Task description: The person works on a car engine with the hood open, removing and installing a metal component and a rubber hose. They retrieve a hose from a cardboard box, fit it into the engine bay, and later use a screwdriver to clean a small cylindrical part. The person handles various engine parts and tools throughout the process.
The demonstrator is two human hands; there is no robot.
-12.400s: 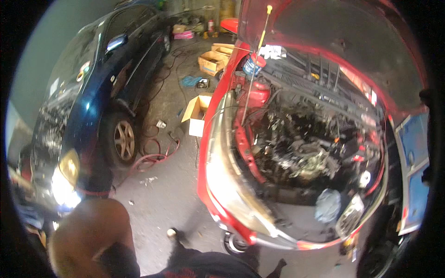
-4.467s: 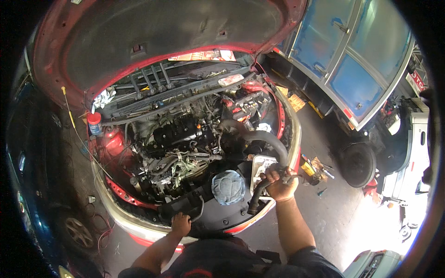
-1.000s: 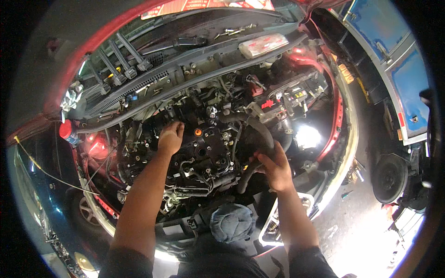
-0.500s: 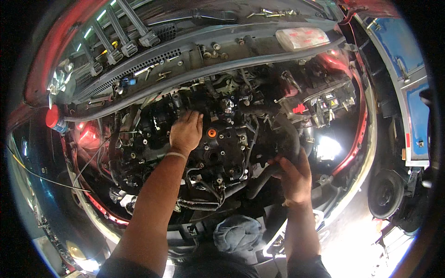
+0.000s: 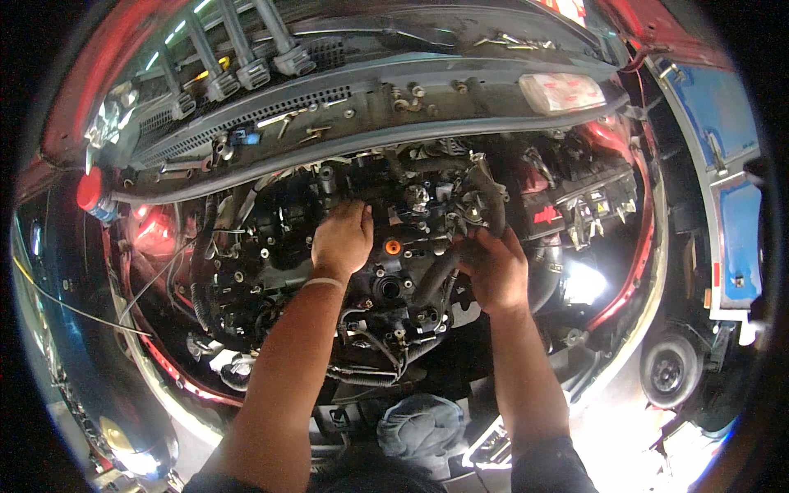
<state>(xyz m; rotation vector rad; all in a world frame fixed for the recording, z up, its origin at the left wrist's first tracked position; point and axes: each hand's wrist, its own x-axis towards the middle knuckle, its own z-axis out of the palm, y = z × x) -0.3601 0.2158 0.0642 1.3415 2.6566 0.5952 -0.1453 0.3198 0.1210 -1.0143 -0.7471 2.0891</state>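
Observation:
Over the engine [image 5: 288, 222] of the red car, my left hand [image 5: 341, 238] rests on its black top with fingers curled down; what they grip is hidden. Right of an orange cap [image 5: 393, 246] and a round dark opening [image 5: 386, 287], my right hand [image 5: 497, 267] is closed around a bent black rubber hose [image 5: 437, 278], which rises toward the rear of the bay. A battery [image 5: 575, 197] with a red marking sits beyond that hand to the right. A folded grey cloth [image 5: 421, 427] lies on the front panel below the engine.
The cowl [image 5: 378, 115] holds loose bolts, wrenches [image 5: 173, 172] and a pale packet [image 5: 559, 92]; several coils [image 5: 288, 57] lie behind. A red-lidded tub [image 5: 90, 193] sits at left. A dark car [image 5: 66, 287], blue panelled doors [image 5: 731, 246] and a wheel [image 5: 670, 370] flank the bay.
The view has turned from between the cars to over the engine bay. In the last second, my right hand has moved up and rearward with the hose. My left hand stays on the engine top.

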